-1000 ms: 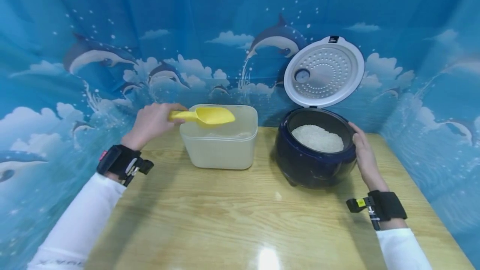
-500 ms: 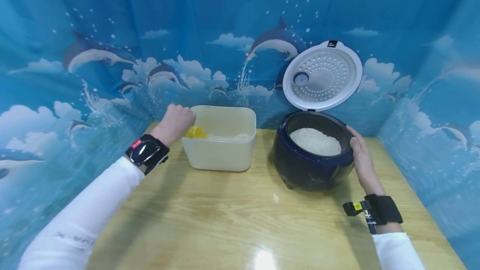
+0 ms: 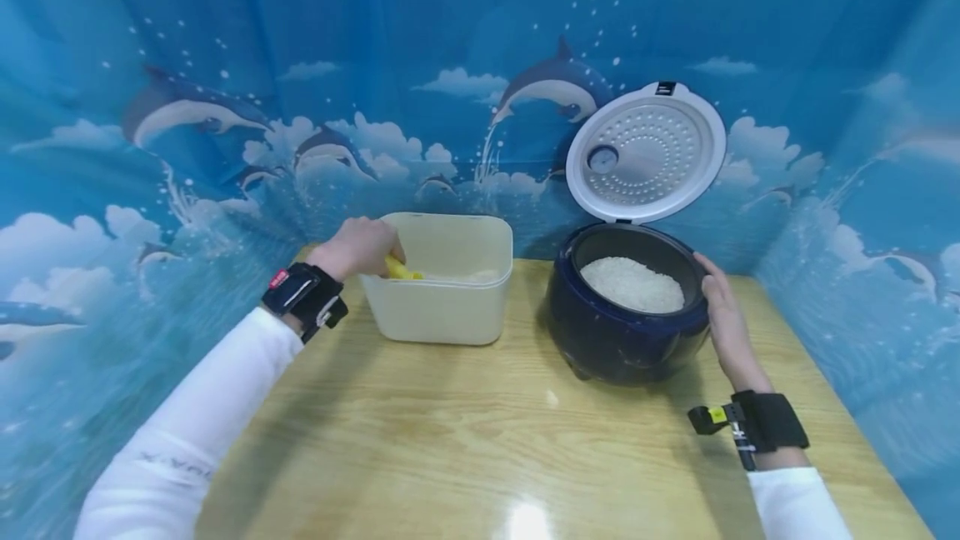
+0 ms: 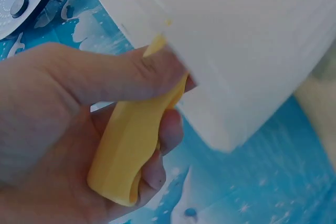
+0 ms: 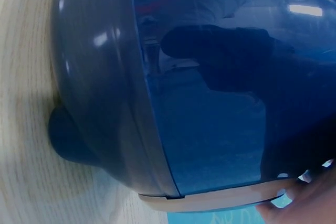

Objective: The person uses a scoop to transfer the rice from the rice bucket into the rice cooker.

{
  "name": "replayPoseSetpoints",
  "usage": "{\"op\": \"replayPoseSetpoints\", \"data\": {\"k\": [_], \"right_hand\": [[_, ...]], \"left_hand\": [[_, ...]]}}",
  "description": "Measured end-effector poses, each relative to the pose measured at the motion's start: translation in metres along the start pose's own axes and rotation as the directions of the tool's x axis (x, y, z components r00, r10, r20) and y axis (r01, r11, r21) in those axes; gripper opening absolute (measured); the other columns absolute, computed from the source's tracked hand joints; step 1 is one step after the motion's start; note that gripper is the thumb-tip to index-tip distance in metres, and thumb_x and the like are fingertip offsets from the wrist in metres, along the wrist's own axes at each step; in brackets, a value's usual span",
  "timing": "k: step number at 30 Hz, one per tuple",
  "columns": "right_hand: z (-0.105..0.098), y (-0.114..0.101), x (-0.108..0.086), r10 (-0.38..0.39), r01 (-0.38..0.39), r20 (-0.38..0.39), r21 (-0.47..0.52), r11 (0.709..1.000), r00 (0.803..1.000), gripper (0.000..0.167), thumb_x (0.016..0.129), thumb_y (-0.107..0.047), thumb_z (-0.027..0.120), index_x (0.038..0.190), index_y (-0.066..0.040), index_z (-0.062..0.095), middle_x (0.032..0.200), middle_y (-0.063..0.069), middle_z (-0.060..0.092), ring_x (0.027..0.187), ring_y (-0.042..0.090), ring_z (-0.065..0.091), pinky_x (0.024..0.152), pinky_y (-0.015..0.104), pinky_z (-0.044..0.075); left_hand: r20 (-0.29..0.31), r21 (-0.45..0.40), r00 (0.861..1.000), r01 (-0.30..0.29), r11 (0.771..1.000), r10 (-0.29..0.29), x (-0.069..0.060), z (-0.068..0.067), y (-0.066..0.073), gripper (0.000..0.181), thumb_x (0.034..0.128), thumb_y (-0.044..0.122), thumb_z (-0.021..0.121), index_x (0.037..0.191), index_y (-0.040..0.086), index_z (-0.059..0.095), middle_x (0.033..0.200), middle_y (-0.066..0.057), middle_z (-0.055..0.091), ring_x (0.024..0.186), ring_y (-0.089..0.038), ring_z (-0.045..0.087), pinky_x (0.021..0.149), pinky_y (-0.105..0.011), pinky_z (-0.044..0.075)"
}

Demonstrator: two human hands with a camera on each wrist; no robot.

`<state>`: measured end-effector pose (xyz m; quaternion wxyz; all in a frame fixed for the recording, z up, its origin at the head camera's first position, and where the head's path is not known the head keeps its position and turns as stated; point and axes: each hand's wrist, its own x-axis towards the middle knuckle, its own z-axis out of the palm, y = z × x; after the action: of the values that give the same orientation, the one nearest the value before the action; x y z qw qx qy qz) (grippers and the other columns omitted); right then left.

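At the left rim of a pale plastic bin (image 3: 442,315), my left hand (image 3: 358,248) grips a yellow scoop (image 3: 402,270). In the left wrist view, fingers and thumb curl round the scoop's handle (image 4: 128,140); its bowl is hidden inside the bin. A little white content shows at the bin's bottom. My right hand (image 3: 729,325) rests against the right side of a dark blue rice cooker (image 3: 622,347), fingers fairly straight along its upper edge. White rice (image 3: 633,284) lies in the cooker's pot. The right wrist view shows the cooker's glossy side (image 5: 210,129) close up.
The cooker's silver lid (image 3: 648,157) stands raised on its hinge at the back. Bin and cooker stand side by side, a gap between them, on a wood-grain table (image 3: 450,440). A blue dolphin-print curtain (image 3: 450,65) hangs behind and at both sides.
The scoop was held level above the bin a second ago, then went down into it. Since then my left hand has shifted slightly right and lower. My right hand has stayed on the cooker.
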<state>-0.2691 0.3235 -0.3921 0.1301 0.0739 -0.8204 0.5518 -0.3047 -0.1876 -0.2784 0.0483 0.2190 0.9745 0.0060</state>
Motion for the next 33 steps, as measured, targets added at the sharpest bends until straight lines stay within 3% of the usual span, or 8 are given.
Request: {"op": "replayPoseSetpoints", "data": {"k": [7,14,17,21,27,33], "right_hand": [[0.001,0.0,0.0,0.003,-0.003,0.003,0.034,0.999,1.0,0.057,0.113,-0.033,0.023,0.162,-0.005,0.016,0.168,0.02,0.008,0.153,0.038,0.004,0.123,0.051,0.002],[0.001,0.0,-0.001,0.017,-0.018,0.002,0.047,0.999,1.0,0.058,0.112,-0.036,0.023,0.163,-0.008,0.014,0.169,0.018,0.006,0.154,0.034,0.002,0.123,0.05,0.001],[0.002,-0.001,-0.001,0.017,-0.017,-0.01,0.049,0.999,1.0,0.059,0.112,-0.036,0.024,0.162,-0.007,0.014,0.169,0.018,0.006,0.154,0.035,0.002,0.122,0.051,0.001],[0.002,-0.003,0.0,0.013,-0.012,-0.014,0.05,0.999,1.0,0.059,0.112,-0.036,0.025,0.162,-0.007,0.015,0.168,0.019,0.007,0.154,0.035,0.003,0.123,0.05,0.001],[0.002,-0.003,-0.001,-0.002,0.003,-0.023,0.038,0.999,1.0,0.058,0.112,-0.036,0.024,0.162,-0.005,0.016,0.168,0.02,0.009,0.154,0.034,0.005,0.123,0.046,0.003],[0.002,-0.002,-0.001,0.008,-0.008,-0.002,0.049,0.999,1.0,0.059,0.112,-0.036,0.024,0.163,-0.007,0.014,0.169,0.018,0.006,0.154,0.035,0.002,0.123,0.049,0.001]], "left_hand": [[0.065,-0.164,0.997,-0.02,0.986,0.031,0.017,0.022,-0.01,0.03,0.0921,-0.001,0.069,0.118,0.012,0.077,0.12,-0.012,0.072,0.108,-0.029,0.066,0.089,-0.042,0.053],[0.115,-0.248,0.988,-0.076,0.966,0.107,0.033,0.032,-0.023,0.031,0.0922,-0.005,0.064,0.119,0.005,0.075,0.116,-0.015,0.074,0.091,-0.024,0.067,0.07,-0.028,0.045],[0.137,-0.279,0.981,-0.093,0.956,0.135,0.038,0.036,-0.026,0.036,0.0916,-0.009,0.058,0.121,0.003,0.073,0.121,-0.019,0.071,0.103,-0.033,0.068,0.072,-0.029,0.046],[0.171,-0.326,0.976,-0.075,0.942,0.136,0.039,0.04,-0.027,0.043,0.091,-0.013,0.05,0.126,0.002,0.071,0.13,-0.021,0.066,0.119,-0.041,0.061,0.086,-0.037,0.052],[0.178,-0.301,0.979,-0.042,0.953,0.099,0.041,0.043,-0.027,0.04,0.0941,-0.006,0.053,0.13,0.002,0.068,0.134,-0.021,0.063,0.125,-0.041,0.057,0.1,-0.049,0.049],[0.122,-0.271,0.986,-0.077,0.96,0.114,0.041,0.048,-0.031,0.031,0.0959,0.002,0.061,0.125,0.003,0.071,0.121,-0.017,0.071,0.107,-0.031,0.066,0.091,-0.044,0.053]]}}
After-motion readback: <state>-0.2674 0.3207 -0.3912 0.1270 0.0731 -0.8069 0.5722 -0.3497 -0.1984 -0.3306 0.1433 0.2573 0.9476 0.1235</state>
